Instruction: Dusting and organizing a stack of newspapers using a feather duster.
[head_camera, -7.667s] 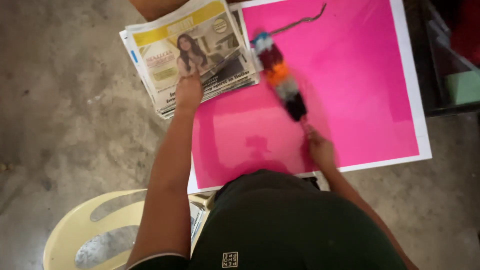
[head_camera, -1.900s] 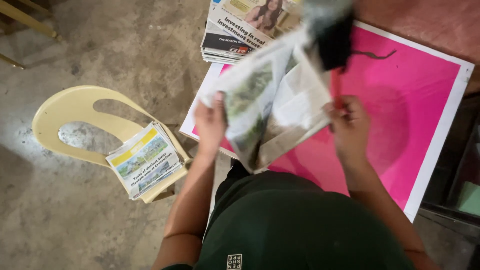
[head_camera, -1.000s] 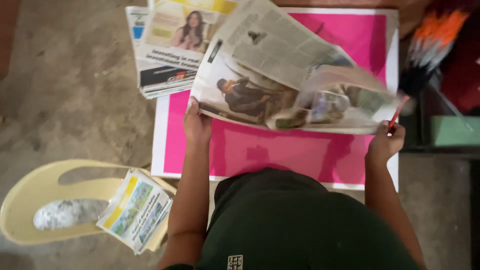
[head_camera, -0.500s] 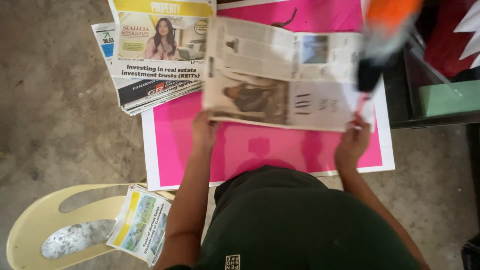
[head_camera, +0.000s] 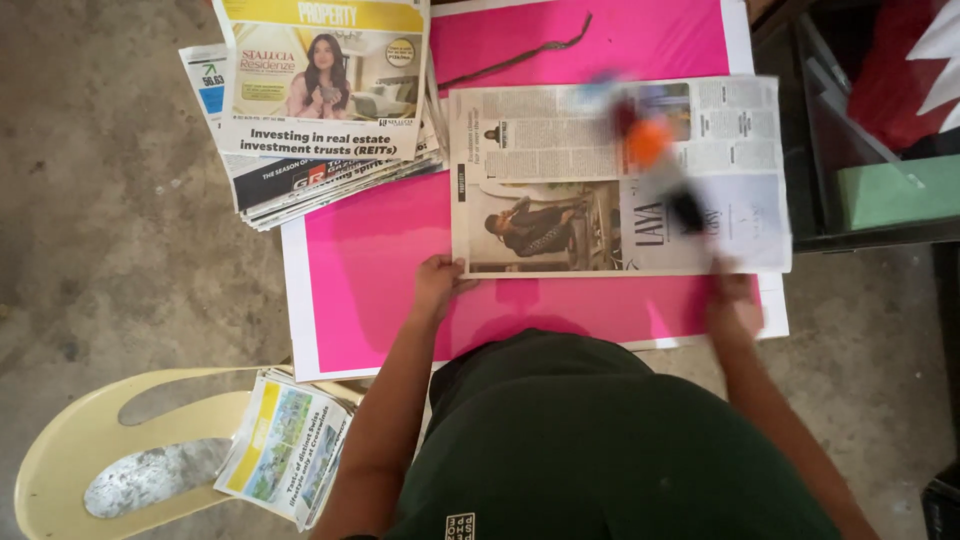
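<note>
Matt paper newspaper (head_camera: 560, 180), smooth pink sheet (head_camera: 380, 280), rough concrete floor (head_camera: 100, 250)

Motion-blurred right hand (head_camera: 735, 305) and brush (head_camera: 655, 165)
</note>
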